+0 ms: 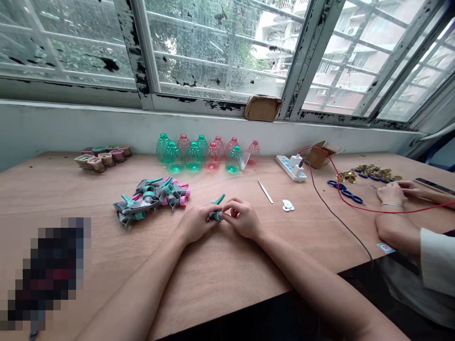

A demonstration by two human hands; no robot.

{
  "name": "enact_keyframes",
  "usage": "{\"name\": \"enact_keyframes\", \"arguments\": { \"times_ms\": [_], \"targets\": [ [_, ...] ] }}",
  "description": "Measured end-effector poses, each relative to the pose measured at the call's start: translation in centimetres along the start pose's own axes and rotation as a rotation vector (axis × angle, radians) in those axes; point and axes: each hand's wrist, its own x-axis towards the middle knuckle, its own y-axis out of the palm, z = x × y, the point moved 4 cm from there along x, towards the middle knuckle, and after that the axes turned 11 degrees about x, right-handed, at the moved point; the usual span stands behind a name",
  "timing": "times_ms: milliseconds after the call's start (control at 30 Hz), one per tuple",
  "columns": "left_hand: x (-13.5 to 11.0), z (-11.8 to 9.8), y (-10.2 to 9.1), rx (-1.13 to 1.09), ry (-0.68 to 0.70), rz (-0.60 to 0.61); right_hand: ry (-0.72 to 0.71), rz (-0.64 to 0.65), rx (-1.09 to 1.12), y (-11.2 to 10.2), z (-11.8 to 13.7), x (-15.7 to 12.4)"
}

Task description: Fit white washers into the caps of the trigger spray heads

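Note:
My left hand (195, 223) and my right hand (242, 217) meet at the middle of the wooden table (213, 265). Both are closed on one grey and teal spray-trigger head (216, 211), whose teal lever sticks up between them. My right fingers pinch its front end. A pile of grey trigger heads with teal and pink parts (151, 198) lies just left of my left hand. Behind it, near the wall, stand several small green and pink plastic bottles (202, 154).
Small brown and pink cups (104, 157) sit at the back left. Tweezers (265, 191), a white clip (287, 205), a power strip (292, 167) with red and black cables lie to the right. Another person's hands (398, 192) work among brass and blue parts (369, 174).

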Motion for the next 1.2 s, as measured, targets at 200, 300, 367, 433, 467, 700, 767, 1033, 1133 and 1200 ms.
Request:
{"name": "enact_keyframes", "arguments": {
  "times_ms": [200, 300, 367, 433, 467, 700, 767, 1033, 1133, 1200],
  "targets": [
    [0.0, -0.2, 0.0, -0.044, 0.042, 0.004, 0.019, -0.01, 0.029, -0.1, 0.0, 0.2],
    [0.0, -0.3, 0.0, -0.05, 0.042, -0.015, 0.062, -0.012, 0.073, 0.0, -0.2, 0.1],
    [-0.1, -0.4, -0.1, -0.057, 0.044, -0.023, 0.104, -0.003, 0.111, 0.2, -0.5, 0.0],
    [-0.1, -0.5, -0.2, -0.066, 0.055, -0.022, 0.141, 0.016, 0.16, 0.5, -0.8, 0.0],
    [-0.2, -0.6, -0.3, -0.071, 0.06, -0.023, 0.153, 0.021, 0.182, 0.5, -0.9, -0.1],
    [-0.3, -0.7, -0.5, -0.082, 0.051, -0.019, 0.132, 0.013, 0.161, 0.5, -0.5, 0.0],
    [-0.3, -0.7, -0.4, -0.087, 0.047, -0.023, 0.103, 0.006, 0.113, 0.4, -0.3, 0.1],
    [-0.2, -0.7, -0.2, -0.12, 0.039, -0.029, 0.217, 0.012, 0.199, 0.6, -1.0, 0.0],
    [-0.2, -0.7, -0.1, -0.116, 0.042, -0.037, 0.267, 0.034, 0.257, 0.8, -1.3, 0.0],
    [-0.2, -0.7, -0.1, -0.112, 0.048, -0.039, 0.285, 0.046, 0.28, 0.8, -1.5, -0.1]
  ]
}}
